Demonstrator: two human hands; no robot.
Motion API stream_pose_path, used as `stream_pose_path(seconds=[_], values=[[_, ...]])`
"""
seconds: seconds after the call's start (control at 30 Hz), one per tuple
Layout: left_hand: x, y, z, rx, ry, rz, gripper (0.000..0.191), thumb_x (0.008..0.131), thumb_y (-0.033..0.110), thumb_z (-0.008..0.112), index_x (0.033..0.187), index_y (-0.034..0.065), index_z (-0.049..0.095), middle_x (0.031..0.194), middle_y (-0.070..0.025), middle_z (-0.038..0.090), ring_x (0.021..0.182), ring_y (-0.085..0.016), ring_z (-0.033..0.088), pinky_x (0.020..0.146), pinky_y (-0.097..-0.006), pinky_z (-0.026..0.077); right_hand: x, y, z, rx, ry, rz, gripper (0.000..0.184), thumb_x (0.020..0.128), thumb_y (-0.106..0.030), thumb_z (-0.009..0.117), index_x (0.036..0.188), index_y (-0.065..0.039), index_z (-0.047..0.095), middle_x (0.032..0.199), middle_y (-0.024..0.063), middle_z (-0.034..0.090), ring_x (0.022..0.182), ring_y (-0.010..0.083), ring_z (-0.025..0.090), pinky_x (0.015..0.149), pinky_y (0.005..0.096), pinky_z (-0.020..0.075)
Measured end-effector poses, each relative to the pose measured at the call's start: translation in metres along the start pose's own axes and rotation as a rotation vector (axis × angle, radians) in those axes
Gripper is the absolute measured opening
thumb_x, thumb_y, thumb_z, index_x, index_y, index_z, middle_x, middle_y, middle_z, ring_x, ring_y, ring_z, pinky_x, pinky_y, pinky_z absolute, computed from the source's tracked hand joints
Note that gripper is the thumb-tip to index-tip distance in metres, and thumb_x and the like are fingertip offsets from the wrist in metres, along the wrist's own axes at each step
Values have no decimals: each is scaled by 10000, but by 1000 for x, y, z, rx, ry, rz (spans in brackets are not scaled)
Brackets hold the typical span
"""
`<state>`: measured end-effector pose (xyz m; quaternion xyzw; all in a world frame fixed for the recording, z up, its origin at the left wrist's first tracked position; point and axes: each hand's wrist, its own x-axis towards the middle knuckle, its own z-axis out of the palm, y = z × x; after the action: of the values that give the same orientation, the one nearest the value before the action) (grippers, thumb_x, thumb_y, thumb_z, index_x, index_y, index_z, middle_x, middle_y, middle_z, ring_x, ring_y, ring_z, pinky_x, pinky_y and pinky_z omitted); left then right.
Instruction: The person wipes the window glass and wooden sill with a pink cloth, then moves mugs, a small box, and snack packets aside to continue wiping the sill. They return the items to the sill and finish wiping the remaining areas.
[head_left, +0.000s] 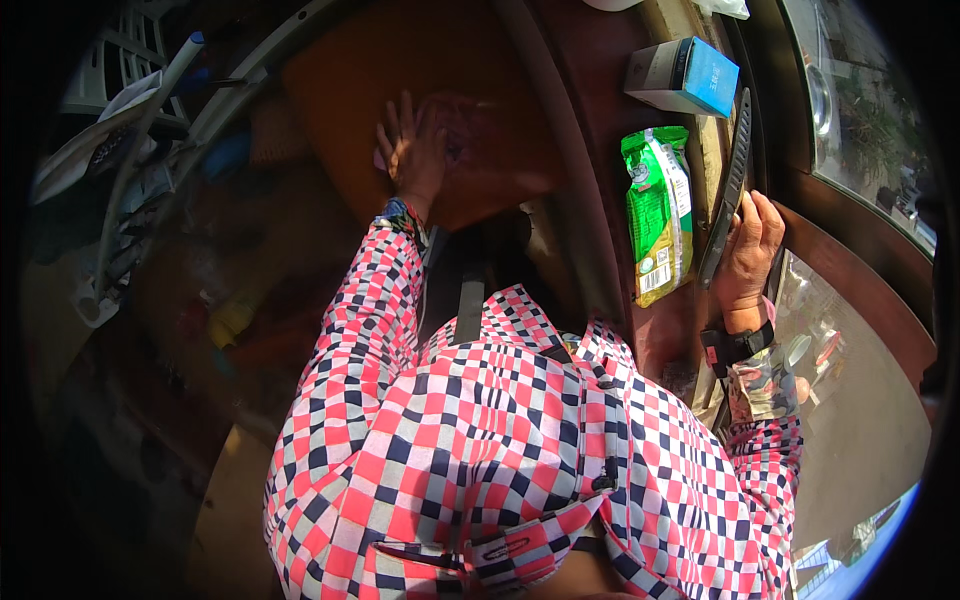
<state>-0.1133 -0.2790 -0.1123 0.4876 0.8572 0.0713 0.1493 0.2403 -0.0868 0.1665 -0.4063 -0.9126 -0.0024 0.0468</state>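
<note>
My left hand (414, 161) lies flat with its fingers spread on a crumpled pink cloth (469, 127). The cloth rests on a smooth orange-brown surface (360, 67), much of it in shadow. Over at the window ledge, my right hand (752, 244) has its fingers bent beside the window frame. A long black slotted strip (729, 191) lies against this hand; whether the fingers grip the strip or the frame cannot be made out. A green and gold plastic packet (658, 214) is on the dark red ledge (652, 330), to the left of the strip.
A blue and white carton (682, 76) stands on the ledge beyond the packet. Window glass (870, 112) borders the right side. At the left are a white plastic rack (124, 56) and a pale pole (154, 120). Something yellow (232, 319) lies low in shadow.
</note>
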Motion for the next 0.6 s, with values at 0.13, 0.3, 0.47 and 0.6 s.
stream_pose_path(seconds=[0.13,0.3,0.47,0.6], values=[[114,-24,15,294,208,-58,509,1030,405,450,1473,152,463,1637,-116,203,1520,-345,135,1213,-557,118,4,-5,-3,12,-3,0,437,877,51,623,1300,-43,567,1304,158,549,1208,346,515,1036,425,435],[137,2,13,-159,130,-289,584,1002,452,472,1510,175,395,1607,-116,277,1482,-343,226,1181,-573,179,7,-7,-5,-32,-54,40,419,888,32,626,1297,-40,572,1303,156,550,1207,343,514,1032,421,436],[-20,80,-8,-384,-135,484,529,897,281,606,1409,173,531,1526,-105,428,1430,-323,348,1173,-476,267,7,-4,3,7,58,-51,484,836,81,642,1299,-37,568,1298,153,552,1202,346,518,1031,423,448],[-75,39,-18,-403,-365,780,296,835,182,656,1122,191,726,1530,-23,438,1464,-287,301,1202,-486,229,4,-3,9,20,0,-4,500,831,89,640,1308,-41,563,1300,154,548,1206,348,516,1030,426,450]])
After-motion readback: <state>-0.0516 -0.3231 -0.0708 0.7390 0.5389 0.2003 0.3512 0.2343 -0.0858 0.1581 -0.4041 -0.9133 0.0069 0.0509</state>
